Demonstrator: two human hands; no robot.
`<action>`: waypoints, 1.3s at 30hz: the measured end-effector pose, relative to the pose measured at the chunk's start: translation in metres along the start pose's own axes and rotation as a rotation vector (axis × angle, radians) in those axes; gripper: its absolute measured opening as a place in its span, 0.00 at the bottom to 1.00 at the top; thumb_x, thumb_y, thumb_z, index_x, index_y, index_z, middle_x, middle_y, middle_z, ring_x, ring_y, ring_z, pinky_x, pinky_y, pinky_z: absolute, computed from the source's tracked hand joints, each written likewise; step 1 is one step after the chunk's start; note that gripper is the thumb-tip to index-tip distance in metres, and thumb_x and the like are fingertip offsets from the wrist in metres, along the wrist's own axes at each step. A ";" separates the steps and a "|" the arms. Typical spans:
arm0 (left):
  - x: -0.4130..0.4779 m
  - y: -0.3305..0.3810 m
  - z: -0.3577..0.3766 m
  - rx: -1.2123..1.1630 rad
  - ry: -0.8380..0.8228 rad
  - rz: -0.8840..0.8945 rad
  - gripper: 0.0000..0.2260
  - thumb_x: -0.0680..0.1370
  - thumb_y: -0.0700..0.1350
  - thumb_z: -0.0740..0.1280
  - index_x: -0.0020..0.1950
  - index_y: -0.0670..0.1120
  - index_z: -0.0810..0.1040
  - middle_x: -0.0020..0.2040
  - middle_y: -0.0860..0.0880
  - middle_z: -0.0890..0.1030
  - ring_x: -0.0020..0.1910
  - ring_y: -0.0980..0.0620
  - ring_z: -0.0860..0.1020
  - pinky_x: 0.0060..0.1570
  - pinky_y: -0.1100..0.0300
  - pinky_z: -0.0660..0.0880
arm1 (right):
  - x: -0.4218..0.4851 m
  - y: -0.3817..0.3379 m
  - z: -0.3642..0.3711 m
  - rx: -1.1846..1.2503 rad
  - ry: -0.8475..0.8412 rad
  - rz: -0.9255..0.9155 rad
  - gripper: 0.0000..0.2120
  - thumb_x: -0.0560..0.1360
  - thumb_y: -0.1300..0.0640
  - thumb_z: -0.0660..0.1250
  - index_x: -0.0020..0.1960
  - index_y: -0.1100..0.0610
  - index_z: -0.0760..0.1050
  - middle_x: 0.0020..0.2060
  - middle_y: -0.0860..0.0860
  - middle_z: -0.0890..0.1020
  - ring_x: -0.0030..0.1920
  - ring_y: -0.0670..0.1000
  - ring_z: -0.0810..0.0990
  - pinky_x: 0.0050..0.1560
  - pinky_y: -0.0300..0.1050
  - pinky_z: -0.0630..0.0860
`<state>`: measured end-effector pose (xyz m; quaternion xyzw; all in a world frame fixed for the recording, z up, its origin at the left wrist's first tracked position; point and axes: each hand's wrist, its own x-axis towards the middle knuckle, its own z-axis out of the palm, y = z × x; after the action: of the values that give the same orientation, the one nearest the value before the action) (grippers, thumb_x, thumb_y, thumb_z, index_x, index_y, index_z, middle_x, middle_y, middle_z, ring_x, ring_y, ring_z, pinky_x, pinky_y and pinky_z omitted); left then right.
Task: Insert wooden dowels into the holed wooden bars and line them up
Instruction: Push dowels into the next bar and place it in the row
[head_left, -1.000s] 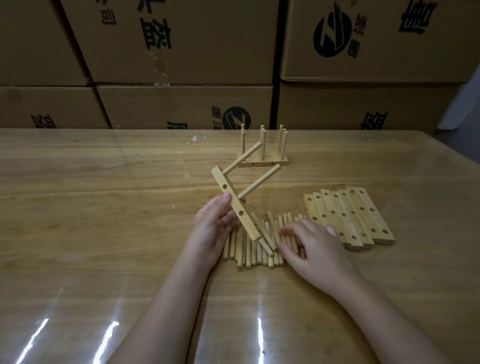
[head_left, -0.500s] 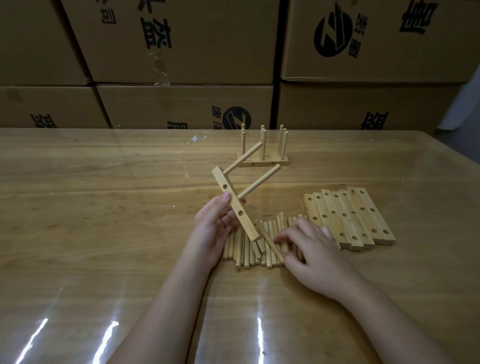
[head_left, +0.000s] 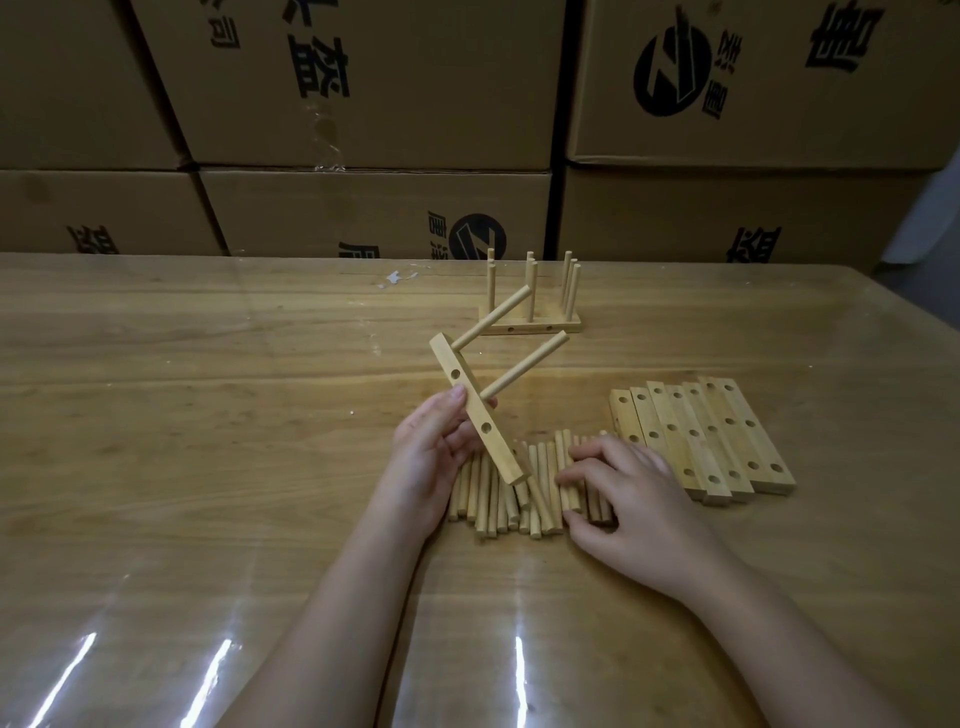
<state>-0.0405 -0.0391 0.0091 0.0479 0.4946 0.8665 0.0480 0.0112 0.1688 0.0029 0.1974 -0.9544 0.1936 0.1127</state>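
My left hand (head_left: 431, 457) grips a holed wooden bar (head_left: 475, 415), tilted on end above the table, with two dowels (head_left: 524, 371) sticking out of it up to the right. Its lower end hangs just over a pile of several loose dowels (head_left: 519, 488) lying side by side. My right hand (head_left: 623, 499) rests on the right part of that pile, fingers and thumb pinching a dowel (head_left: 566, 478). Several empty holed bars (head_left: 706, 436) lie in a row to the right. A finished group of bars with upright dowels (head_left: 530, 306) stands further back.
The wooden table (head_left: 208, 415) has a glossy clear cover with light glare near the front edge. Stacked cardboard boxes (head_left: 363, 104) wall off the far side. A small white scrap (head_left: 395, 278) lies near the back.
My right hand slid back toward me over the pile and closed its fingers on a dowel. The loose dowels shifted a little. The left hand and its bar stayed almost still.
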 end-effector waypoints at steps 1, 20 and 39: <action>0.000 0.000 0.000 -0.006 0.002 0.001 0.08 0.72 0.48 0.67 0.42 0.48 0.86 0.42 0.46 0.85 0.39 0.54 0.82 0.42 0.61 0.79 | 0.000 -0.001 -0.001 0.031 0.000 -0.002 0.17 0.71 0.42 0.63 0.58 0.45 0.74 0.57 0.39 0.71 0.62 0.43 0.68 0.65 0.39 0.59; 0.003 -0.001 0.000 -0.012 0.014 -0.023 0.14 0.68 0.46 0.71 0.51 0.42 0.79 0.42 0.46 0.84 0.39 0.53 0.82 0.47 0.59 0.80 | 0.009 -0.006 -0.014 1.272 0.436 0.474 0.10 0.79 0.57 0.58 0.49 0.59 0.77 0.33 0.50 0.82 0.34 0.49 0.81 0.37 0.37 0.78; 0.000 0.004 0.002 -0.152 0.060 -0.085 0.29 0.68 0.39 0.70 0.69 0.36 0.67 0.56 0.39 0.81 0.47 0.48 0.83 0.51 0.53 0.79 | 0.007 -0.016 -0.013 1.268 0.320 0.386 0.10 0.68 0.53 0.67 0.47 0.55 0.81 0.36 0.52 0.83 0.39 0.50 0.82 0.41 0.38 0.78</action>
<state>-0.0409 -0.0394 0.0132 -0.0028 0.4301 0.8998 0.0735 0.0136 0.1583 0.0214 0.0205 -0.6460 0.7590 0.0784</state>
